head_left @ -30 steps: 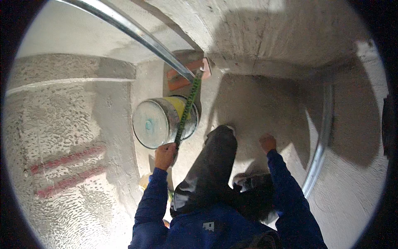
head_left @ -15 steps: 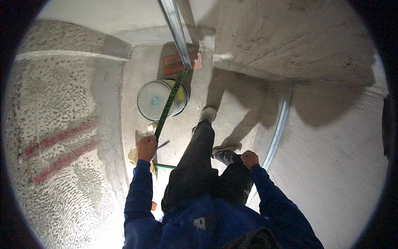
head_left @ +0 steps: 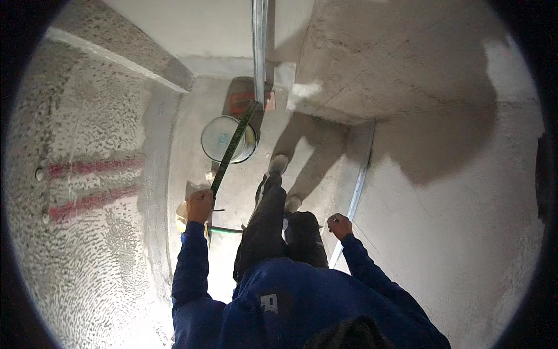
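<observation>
My left hand point(head_left: 200, 206) is closed at the near end of a measuring tape point(head_left: 233, 142), whose dark green marked blade runs away over a bucket. The blade's far end meets the lower end of a long metal profile point(head_left: 259, 52). My right hand point(head_left: 339, 225) is held out to the right, its fingers pinched together; a small thin, dark-tipped thing juts from them, too small to name. Just beyond the tape stands the round bucket point(head_left: 214, 138) with a pale top. Partly hidden behind the profile is an orange-red flat rectangular thing point(head_left: 239, 103).
A rough plastered wall point(head_left: 99, 128) with two red stripes rises on the left. On the right, another metal profile point(head_left: 361, 174) runs along a smooth grey wall point(head_left: 447, 221). A green strip point(head_left: 225, 230) lies near my left leg. My shoes stand on the concrete floor point(head_left: 232, 192).
The view has turned and shifted. My right hand has moved away from my thigh, and the thin thing in it now shows. My left hand still grips the tape, its blade still reaching the profile.
</observation>
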